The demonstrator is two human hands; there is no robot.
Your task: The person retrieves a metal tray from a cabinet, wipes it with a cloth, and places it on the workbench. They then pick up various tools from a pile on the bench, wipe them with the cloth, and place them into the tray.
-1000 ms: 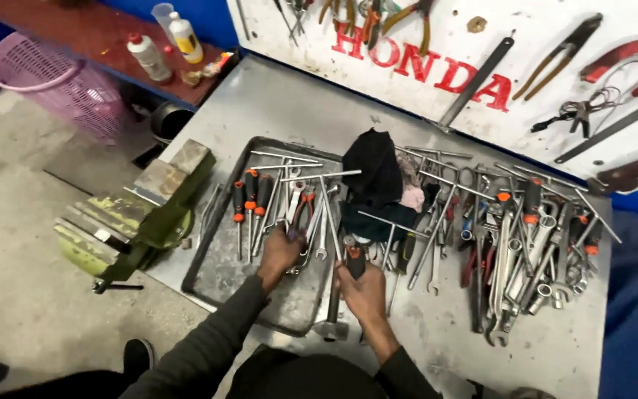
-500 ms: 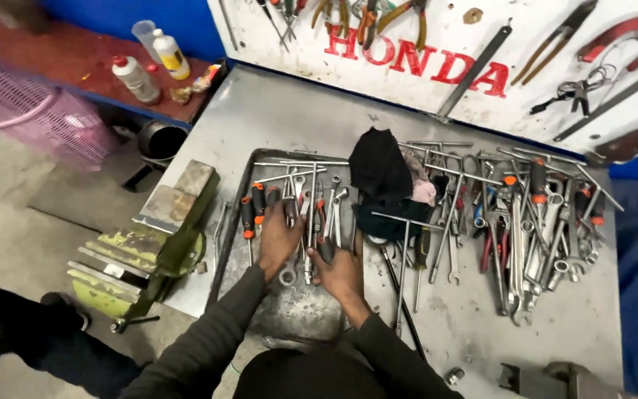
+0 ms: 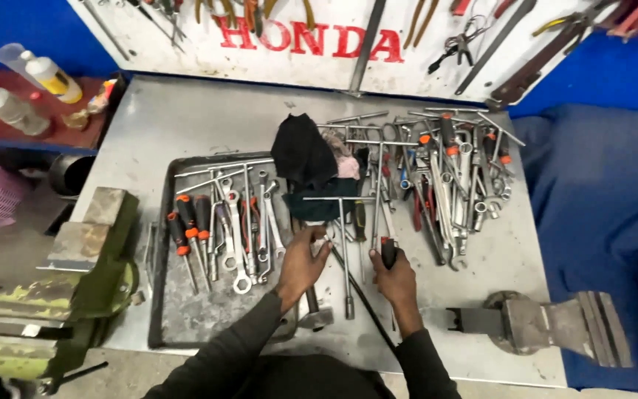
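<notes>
My left hand (image 3: 300,264) rests over the right edge of a shallow metal tray (image 3: 186,318), its fingers curled near a hammer (image 3: 311,310) and a T-handle socket wrench (image 3: 343,251); what it grips is hard to make out. My right hand (image 3: 396,281) is closed around the black handle of a screwdriver (image 3: 388,250) lying on the grey metal bench (image 3: 186,118). In the tray lie several spanners (image 3: 241,236) and orange-handled screwdrivers (image 3: 182,240). A black rag (image 3: 303,155) sits just beyond my hands.
A big pile of spanners and pliers (image 3: 444,177) covers the bench's right half. A green bench vise (image 3: 60,281) is at the left edge, a grey vise (image 3: 548,325) at the front right. Bottles (image 3: 46,74) stand on a red shelf. Tools hang on the back board (image 3: 422,44).
The view shifted right and closer. My right hand moved right, out of the tray, onto the black-handled screwdriver. My left hand moved to the tray's right edge.
</notes>
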